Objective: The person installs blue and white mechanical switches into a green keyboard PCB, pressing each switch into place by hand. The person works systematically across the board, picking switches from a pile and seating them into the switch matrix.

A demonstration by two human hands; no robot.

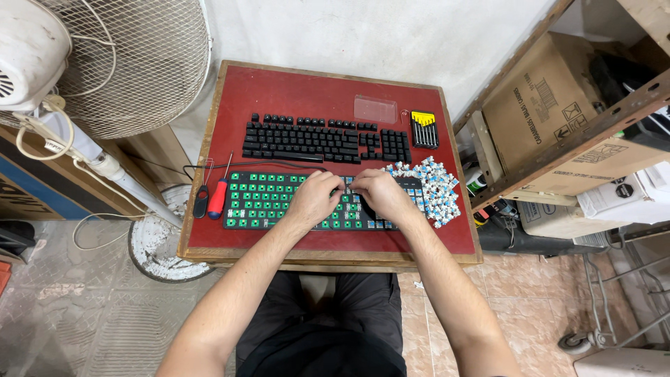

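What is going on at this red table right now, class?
A seated person has both hands on a stripped keyboard board with green sockets: the left hand and right hand meet near its middle. A pile of loose blue and white switches lies to its right. Rows of black keycaps sit beyond it, and a red screwdriver lies to its left.

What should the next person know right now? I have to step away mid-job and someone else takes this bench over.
Left hand and right hand: both rest on the stripped keyboard, fingers at its middle; what they pinch is hidden.
Keycap set lies behind it. Loose switches are piled at its right end.
Red screwdriver lies left, small screwdriver set at back right.
Done: left part shows bare green sockets.
Left: some switches are seated at the right end.
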